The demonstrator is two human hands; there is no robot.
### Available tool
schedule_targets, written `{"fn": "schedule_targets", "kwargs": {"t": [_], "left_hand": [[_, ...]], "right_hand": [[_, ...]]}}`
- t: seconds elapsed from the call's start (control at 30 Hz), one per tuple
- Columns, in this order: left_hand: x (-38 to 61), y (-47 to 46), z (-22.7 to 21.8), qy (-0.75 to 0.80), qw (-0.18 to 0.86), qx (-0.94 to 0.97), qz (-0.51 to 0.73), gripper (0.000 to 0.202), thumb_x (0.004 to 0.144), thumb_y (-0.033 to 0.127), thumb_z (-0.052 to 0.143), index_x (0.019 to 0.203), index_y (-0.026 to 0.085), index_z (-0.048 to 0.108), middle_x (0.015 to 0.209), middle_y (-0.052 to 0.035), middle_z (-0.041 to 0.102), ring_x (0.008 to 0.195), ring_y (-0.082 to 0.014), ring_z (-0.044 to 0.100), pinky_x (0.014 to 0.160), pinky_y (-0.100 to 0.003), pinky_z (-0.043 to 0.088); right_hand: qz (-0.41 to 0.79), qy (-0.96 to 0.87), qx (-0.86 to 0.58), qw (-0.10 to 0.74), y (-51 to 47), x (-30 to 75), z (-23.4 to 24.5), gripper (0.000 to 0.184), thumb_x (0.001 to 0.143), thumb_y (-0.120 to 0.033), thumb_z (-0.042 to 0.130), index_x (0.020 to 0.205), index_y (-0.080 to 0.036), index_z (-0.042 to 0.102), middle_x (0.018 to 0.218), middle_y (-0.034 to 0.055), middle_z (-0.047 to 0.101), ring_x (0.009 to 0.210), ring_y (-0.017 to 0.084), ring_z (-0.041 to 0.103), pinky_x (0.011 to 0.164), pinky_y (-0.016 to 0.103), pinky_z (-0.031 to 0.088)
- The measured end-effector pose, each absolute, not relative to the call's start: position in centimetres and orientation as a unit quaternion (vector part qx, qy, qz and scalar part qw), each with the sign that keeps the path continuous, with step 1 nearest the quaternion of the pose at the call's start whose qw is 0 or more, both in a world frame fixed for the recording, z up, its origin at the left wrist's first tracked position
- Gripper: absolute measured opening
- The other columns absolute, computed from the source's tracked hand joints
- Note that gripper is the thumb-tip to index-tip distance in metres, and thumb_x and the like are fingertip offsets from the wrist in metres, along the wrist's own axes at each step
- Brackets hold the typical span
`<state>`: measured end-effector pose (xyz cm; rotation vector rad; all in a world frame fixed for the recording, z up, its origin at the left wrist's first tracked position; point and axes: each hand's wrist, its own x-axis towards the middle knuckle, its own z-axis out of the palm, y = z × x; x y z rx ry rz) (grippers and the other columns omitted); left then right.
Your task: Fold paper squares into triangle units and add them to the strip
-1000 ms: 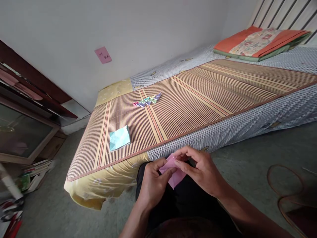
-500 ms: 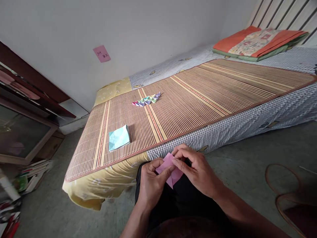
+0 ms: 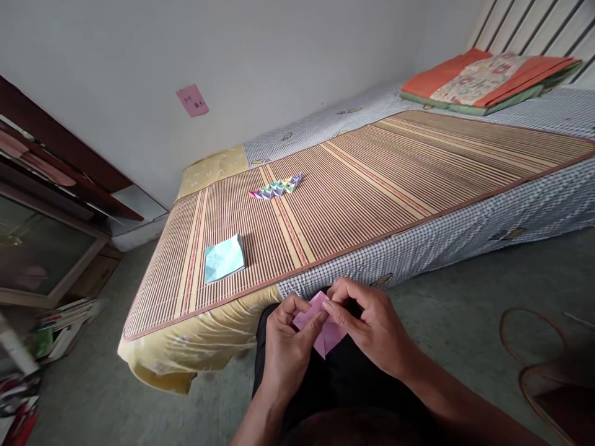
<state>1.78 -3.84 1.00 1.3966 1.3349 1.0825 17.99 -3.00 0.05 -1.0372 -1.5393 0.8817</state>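
A partly folded pink sheet of paper (image 3: 329, 339) is held above my lap, one corner pointing down. My left hand (image 3: 289, 337) pinches its left side between thumb and fingers. Thumb and index finger of my right hand (image 3: 365, 319) grip its upper right edge. My fingers cover parts of the paper's folds. On the bamboo mat beyond my hands lies a light blue folded paper square (image 3: 224, 259). Farther back on the mat is a zigzag strip of multicoloured folded paper pieces (image 3: 276, 187).
The bamboo mat (image 3: 362, 186) covers a bed with checked and yellow cloth. A folded orange and floral quilt (image 3: 488, 80) lies at the far right. A pink note (image 3: 192, 100) is on the wall. A glass-fronted cabinet (image 3: 41, 248) stands left; a brown cord (image 3: 525, 368) lies right.
My right hand's fingers have shifted slightly at the paper's upper edge. The pink paper has dipped a little, and both hands keep hold of it.
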Motion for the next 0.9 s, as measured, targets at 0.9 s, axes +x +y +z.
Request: {"fn": "schedule_targets", "kwargs": {"t": [0.9], "left_hand": [[2.03, -4.14, 1.02, 0.504, 0.494, 0.523, 0.478, 0.022, 0.091, 0.035, 0.073, 0.09, 0.021, 0.057, 0.076, 0.0035, 0.055, 0.058, -0.009, 0.04, 0.054, -0.022, 0.032]], "right_hand": [[0.353, -0.658, -0.422, 0.515, -2.39, 18.84, 0.68, 0.018, 0.101, -0.025, 0.058, 0.084, -0.022, 0.061, 0.078, 0.0005, 0.063, 0.079, 0.018, 0.064, 0.071, 0.028, 0.051]]}}
